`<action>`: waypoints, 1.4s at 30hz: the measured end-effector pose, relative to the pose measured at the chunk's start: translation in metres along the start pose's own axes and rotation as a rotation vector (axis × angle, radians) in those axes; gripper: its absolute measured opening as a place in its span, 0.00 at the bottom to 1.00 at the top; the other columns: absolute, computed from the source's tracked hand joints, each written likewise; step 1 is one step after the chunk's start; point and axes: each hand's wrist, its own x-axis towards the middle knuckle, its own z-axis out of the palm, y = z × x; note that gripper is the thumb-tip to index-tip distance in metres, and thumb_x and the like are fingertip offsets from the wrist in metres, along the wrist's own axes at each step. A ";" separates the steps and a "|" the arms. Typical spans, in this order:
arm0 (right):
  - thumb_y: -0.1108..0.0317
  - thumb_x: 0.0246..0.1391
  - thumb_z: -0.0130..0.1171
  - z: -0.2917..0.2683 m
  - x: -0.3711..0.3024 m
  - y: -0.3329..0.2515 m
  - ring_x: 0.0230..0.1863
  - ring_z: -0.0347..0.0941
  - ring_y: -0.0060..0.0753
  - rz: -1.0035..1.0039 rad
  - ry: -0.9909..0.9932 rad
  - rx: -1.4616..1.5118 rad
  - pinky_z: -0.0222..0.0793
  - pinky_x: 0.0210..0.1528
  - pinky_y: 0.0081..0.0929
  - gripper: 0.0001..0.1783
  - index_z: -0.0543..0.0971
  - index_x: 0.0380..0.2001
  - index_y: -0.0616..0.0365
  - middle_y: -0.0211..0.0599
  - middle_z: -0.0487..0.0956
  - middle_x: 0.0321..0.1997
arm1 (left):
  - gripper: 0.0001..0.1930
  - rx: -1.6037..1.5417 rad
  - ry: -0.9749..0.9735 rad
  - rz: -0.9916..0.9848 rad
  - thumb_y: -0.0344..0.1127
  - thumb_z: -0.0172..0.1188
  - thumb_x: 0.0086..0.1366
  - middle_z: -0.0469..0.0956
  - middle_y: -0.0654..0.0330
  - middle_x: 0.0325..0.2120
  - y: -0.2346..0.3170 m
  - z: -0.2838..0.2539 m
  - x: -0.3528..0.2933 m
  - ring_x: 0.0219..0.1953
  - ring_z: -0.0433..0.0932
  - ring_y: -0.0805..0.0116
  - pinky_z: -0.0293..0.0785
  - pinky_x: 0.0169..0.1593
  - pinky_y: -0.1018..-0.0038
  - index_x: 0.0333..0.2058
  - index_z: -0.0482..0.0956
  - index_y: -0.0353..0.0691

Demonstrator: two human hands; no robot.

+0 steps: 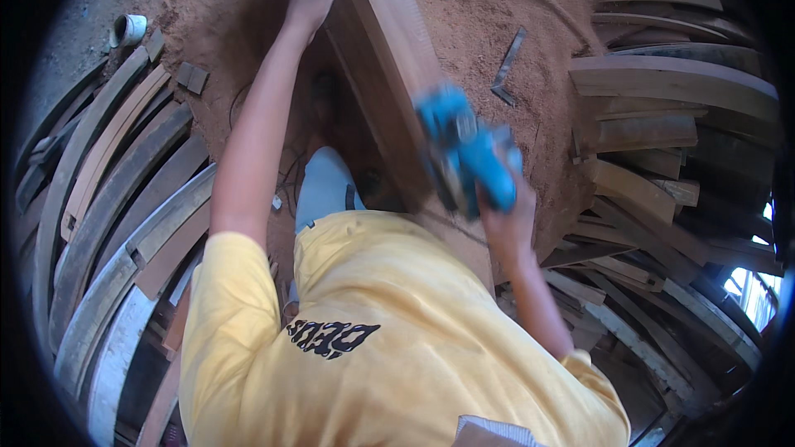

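A long pale timber beam (393,21) runs from the top of the view down toward my waist. On its right part sits a teal electric planer (468,149), blurred by motion. My right hand (507,219) is closed round the planer's rear handle. Far up the beam, my left hand (315,0) is at the left edge of the timber, fingers stretched and apart; whether it presses on the wood I cannot tell. The planer's underside is hidden against the beam.
Reddish sawdust covers the ground (472,0). A dark angled metal piece (505,66) lies right of the beam. Curved planks (124,165) are stacked at the left, and more curved timbers (671,79) at the right. A white container (128,31) stands at the upper left.
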 end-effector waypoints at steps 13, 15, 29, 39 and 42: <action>0.76 0.52 0.70 -0.008 -0.046 0.021 0.50 0.85 0.62 0.084 0.039 0.023 0.82 0.50 0.49 0.37 0.79 0.67 0.45 0.56 0.87 0.49 | 0.54 0.194 -0.215 -0.053 0.72 0.61 0.69 0.71 0.40 0.71 0.022 0.030 0.002 0.74 0.69 0.53 0.63 0.75 0.63 0.74 0.63 0.27; 0.76 0.52 0.70 -0.006 -0.025 0.018 0.50 0.85 0.63 0.067 0.056 0.027 0.82 0.50 0.49 0.36 0.79 0.67 0.45 0.56 0.87 0.49 | 0.54 0.161 -0.260 -0.070 0.72 0.60 0.70 0.71 0.40 0.71 0.036 0.032 -0.004 0.74 0.69 0.53 0.63 0.76 0.63 0.74 0.63 0.27; 0.71 0.52 0.69 0.026 0.165 -0.079 0.50 0.84 0.65 -0.054 0.158 -0.008 0.79 0.55 0.50 0.26 0.84 0.58 0.56 0.63 0.86 0.45 | 0.13 0.213 -0.455 -0.088 0.36 0.60 0.69 0.85 0.44 0.41 -0.056 0.039 -0.222 0.44 0.84 0.51 0.79 0.51 0.59 0.42 0.84 0.32; 0.70 0.52 0.69 0.051 0.267 -0.139 0.49 0.84 0.66 -0.095 0.202 -0.023 0.80 0.53 0.54 0.20 0.87 0.50 0.60 0.62 0.87 0.42 | 0.26 -0.008 -1.814 -0.378 0.49 0.65 0.69 0.86 0.39 0.51 -0.019 0.068 -0.336 0.53 0.85 0.51 0.78 0.57 0.58 0.55 0.86 0.32; 0.70 0.51 0.69 0.060 0.301 -0.157 0.48 0.84 0.66 -0.092 0.216 -0.033 0.80 0.53 0.54 0.19 0.87 0.48 0.60 0.62 0.87 0.42 | 0.27 -0.068 -1.602 -0.413 0.51 0.65 0.69 0.85 0.39 0.51 -0.014 0.024 -0.289 0.54 0.84 0.49 0.78 0.58 0.58 0.55 0.86 0.32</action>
